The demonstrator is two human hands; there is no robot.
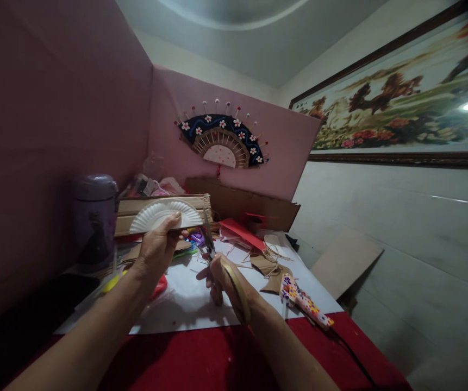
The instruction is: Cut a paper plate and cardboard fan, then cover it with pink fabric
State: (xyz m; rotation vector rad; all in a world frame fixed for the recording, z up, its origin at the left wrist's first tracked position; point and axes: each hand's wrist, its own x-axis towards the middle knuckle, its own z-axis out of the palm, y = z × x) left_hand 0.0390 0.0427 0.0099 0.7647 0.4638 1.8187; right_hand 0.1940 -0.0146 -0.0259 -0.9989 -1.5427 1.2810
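My left hand [157, 247] is raised over the table, fingers and thumb pinched on the lower edge of a white paper plate [165, 215] that looks folded into a half circle. My right hand [224, 278] is closed on the handles of a pair of scissors [208, 234], whose blades point up toward the right end of the plate. A roll of tape [238, 293] sits round my right wrist like a bracelet. Both hands hover above a white sheet [193, 304] spread on a red tablecloth [225, 358].
A purple flask [94, 217] stands at the left. Cardboard pieces [242, 203] lean at the back, with red paper [242, 232], raffia and brown scraps [272, 269] beside them. A flower-patterned glue gun [305, 301] lies at the right. A decorated fan [222, 138] hangs on the pink backboard.
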